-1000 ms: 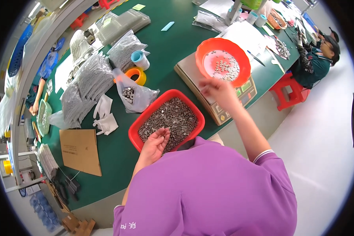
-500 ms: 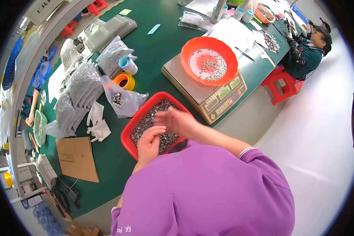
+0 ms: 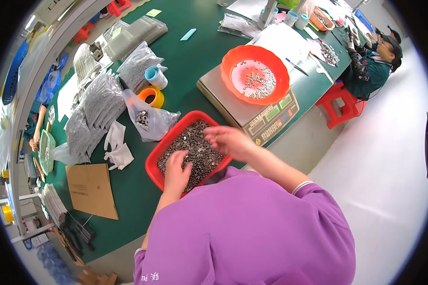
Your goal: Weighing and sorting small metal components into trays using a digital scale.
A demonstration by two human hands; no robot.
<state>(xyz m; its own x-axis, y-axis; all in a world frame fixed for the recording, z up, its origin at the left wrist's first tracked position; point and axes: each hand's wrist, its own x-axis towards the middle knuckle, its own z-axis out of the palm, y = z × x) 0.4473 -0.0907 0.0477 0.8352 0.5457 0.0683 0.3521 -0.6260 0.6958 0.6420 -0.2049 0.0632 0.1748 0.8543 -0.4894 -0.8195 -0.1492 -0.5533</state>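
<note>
The small rings (image 3: 198, 142) look like shiny grey metal; the near tub (image 3: 153, 167) is of smooth red plastic. On the right, the bowl (image 3: 281, 80) is of glossy orange plastic, and the scale (image 3: 271, 118) has a dull metal plate (image 3: 217, 92). On the left, the bags (image 3: 102, 102) are wrinkled, shiny plastic, the gloves (image 3: 119, 156) white cloth, the cardboard (image 3: 91, 190) matt.

I count two hands of mine, one left hand (image 3: 177, 175) and one right hand (image 3: 230, 142), at one red tub (image 3: 152, 164) of small metal pieces (image 3: 197, 164) (far too many to number). To the right I have one orange bowl (image 3: 227, 71), one scale (image 3: 214, 90) and one pen (image 3: 297, 67); to the left, one yellow roll (image 3: 158, 92), one cardboard sheet (image 3: 92, 190). Red stools (image 3: 329, 94) make three: one right, two far left.
</note>
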